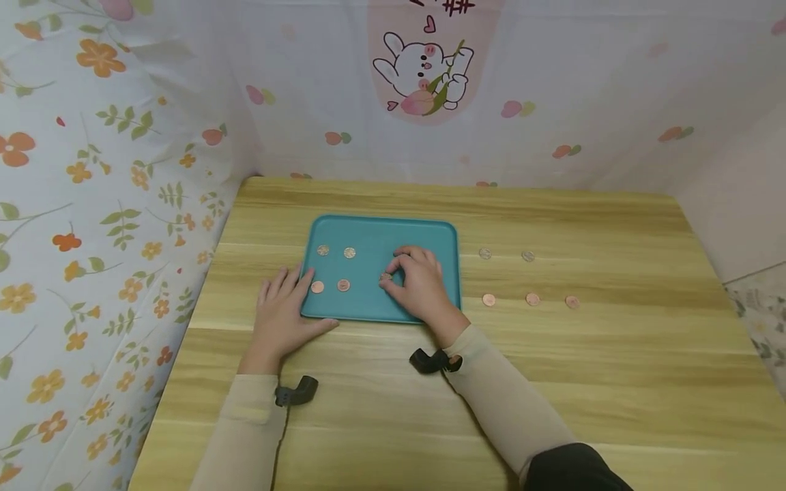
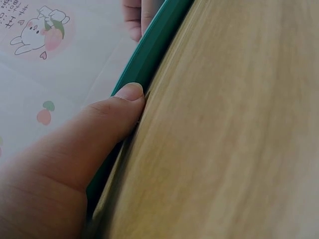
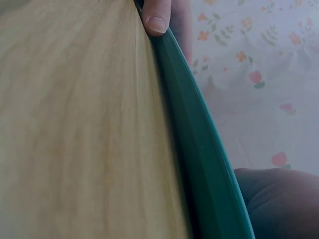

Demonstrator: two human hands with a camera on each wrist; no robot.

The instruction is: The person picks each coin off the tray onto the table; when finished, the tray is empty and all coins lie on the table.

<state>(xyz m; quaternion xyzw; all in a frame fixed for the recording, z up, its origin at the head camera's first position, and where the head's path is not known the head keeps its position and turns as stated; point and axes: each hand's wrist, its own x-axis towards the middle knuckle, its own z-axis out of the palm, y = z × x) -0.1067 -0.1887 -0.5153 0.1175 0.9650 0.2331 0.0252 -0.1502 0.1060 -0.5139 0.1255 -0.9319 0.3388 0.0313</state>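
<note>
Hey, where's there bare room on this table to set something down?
Bare patches on the wooden table: right of the five loose coins, and the strip between the tray and the patterned cloth behind. Crowded: the tray's left half, with four coins, and its middle, where the right hand pinches another coin.

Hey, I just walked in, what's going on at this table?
A person is handling coins. Their right hand pinches one coin over the tray; whether it touches the tray is hard to tell. Their left hand is at the tray's near left corner, its thumb against the near edge. Four other coins lie in the tray, and five more coins lie on the table to its right.
</note>
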